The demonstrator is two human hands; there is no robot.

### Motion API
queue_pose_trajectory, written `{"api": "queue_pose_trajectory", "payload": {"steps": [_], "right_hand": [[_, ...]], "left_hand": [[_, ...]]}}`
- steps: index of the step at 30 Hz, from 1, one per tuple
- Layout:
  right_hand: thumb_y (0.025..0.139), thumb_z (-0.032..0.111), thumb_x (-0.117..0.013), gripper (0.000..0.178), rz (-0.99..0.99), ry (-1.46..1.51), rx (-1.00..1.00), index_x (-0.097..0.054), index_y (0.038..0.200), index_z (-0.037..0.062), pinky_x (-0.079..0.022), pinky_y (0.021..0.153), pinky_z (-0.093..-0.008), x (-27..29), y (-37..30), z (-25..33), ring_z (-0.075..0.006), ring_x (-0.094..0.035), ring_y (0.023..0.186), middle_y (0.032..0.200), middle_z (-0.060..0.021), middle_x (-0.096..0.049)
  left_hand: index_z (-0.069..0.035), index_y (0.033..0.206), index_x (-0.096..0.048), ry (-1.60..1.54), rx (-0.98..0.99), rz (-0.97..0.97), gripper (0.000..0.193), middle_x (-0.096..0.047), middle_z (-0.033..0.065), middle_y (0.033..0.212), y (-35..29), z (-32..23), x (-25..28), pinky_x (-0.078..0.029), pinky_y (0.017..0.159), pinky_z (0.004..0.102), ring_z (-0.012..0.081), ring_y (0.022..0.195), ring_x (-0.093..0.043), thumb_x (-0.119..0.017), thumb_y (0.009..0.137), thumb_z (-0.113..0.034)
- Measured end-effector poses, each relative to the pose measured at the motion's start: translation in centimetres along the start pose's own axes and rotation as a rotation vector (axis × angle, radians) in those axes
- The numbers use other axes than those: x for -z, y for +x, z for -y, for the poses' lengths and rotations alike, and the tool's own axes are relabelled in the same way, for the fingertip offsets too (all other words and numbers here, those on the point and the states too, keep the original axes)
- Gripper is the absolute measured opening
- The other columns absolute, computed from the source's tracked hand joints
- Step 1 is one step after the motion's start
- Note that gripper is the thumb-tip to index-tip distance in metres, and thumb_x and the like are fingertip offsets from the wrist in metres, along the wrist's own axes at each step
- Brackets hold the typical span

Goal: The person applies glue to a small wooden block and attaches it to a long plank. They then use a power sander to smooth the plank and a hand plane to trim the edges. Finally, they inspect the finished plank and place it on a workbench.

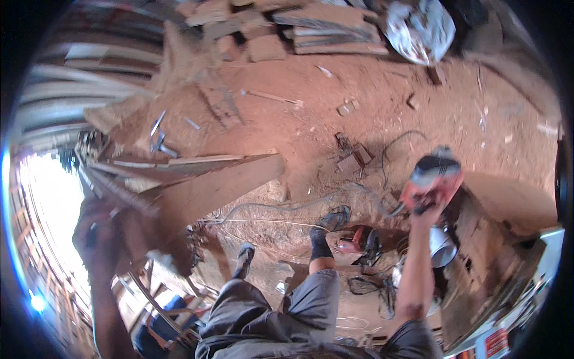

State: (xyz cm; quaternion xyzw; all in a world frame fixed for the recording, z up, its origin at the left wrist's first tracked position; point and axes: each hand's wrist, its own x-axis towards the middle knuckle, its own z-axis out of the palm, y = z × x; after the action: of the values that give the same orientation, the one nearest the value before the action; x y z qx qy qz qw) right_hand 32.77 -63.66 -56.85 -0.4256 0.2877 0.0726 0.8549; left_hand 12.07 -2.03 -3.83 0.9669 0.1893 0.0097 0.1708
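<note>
In the head view, the fingers of my right hand (426,213) are wrapped around a red handheld power tool (445,175), well to the right of the wooden board (230,186). The board's long axis slants up rightward, its far end pointing roughly toward the tool. My left hand (100,232), blurred by the board's left end, is nearer it; whether those fingers grip anything, I cannot tell.

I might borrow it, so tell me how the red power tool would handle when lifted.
The red power tool is likely stiff, since its housing looks solid; it may feel heavy, its body being chunky; and the grey cable apparently trailing from it could drag.
</note>
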Motion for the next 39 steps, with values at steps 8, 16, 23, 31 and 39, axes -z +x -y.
{"api": "queue_pose_trajectory", "payload": {"steps": [8,16,23,31,39], "right_hand": [[0.095,0.014,-0.076,0.022,-0.205,-0.778,-0.655,-0.061,0.110,0.0148,-0.044,0.042,-0.0283,-12.0,-23.3,10.0,-0.0124,-0.055,0.050,0.073,0.0000,-0.059],[0.092,0.006,-0.076,0.023,0.436,-0.954,-0.340,-0.058,0.106,0.0057,-0.043,0.047,-0.0256,-24.6,-41.9,22.2,-0.0090,-0.054,0.054,0.073,-0.0012,-0.060],[0.091,0.010,-0.079,0.039,0.832,-1.105,0.102,-0.060,0.123,-0.0031,-0.045,0.051,-0.0243,-33.4,-47.7,28.5,-0.0081,-0.056,0.058,0.079,-0.0011,-0.061],[0.082,0.021,-0.089,0.047,0.916,-1.165,0.080,-0.064,0.114,-0.0017,-0.051,0.068,-0.0312,-40.4,-52.6,27.0,-0.0116,-0.061,0.077,0.085,-0.0002,-0.063],[0.081,0.033,-0.090,0.062,1.174,-1.559,0.260,-0.066,0.120,-0.0075,-0.056,0.074,-0.0335,-52.0,-55.9,20.2,-0.0163,-0.070,0.082,0.088,-0.0095,-0.074]], "left_hand": [[-0.006,0.097,-0.076,-0.145,-0.123,-0.130,0.023,-0.076,0.0113,0.103,1.7,-3.4,-0.9,-0.055,0.094,0.0425,0.0305,0.104,-0.071,-0.084,0.085,-0.024],[-0.008,0.079,-0.066,-0.143,-0.041,-0.248,0.027,-0.070,0.0102,0.093,0.8,-3.5,0.1,-0.052,0.087,0.0458,0.0314,0.098,-0.067,-0.073,0.091,-0.031],[-0.005,0.099,-0.066,-0.477,-0.123,-0.639,0.029,-0.066,0.0164,0.107,-6.0,-10.5,3.0,-0.051,0.092,0.0452,0.0381,0.100,-0.065,-0.072,0.095,-0.033],[-0.004,0.138,-0.061,-0.605,-0.057,-0.394,0.055,-0.060,0.0269,0.127,-9.1,-9.7,12.2,-0.054,0.095,0.0482,0.0438,0.106,-0.067,-0.066,0.101,-0.045],[-0.002,0.093,-0.070,-0.608,0.104,-0.334,0.040,-0.070,0.0251,0.083,-5.7,3.9,15.8,-0.054,0.075,0.0535,0.0461,0.084,-0.069,-0.067,0.100,-0.041]]}}
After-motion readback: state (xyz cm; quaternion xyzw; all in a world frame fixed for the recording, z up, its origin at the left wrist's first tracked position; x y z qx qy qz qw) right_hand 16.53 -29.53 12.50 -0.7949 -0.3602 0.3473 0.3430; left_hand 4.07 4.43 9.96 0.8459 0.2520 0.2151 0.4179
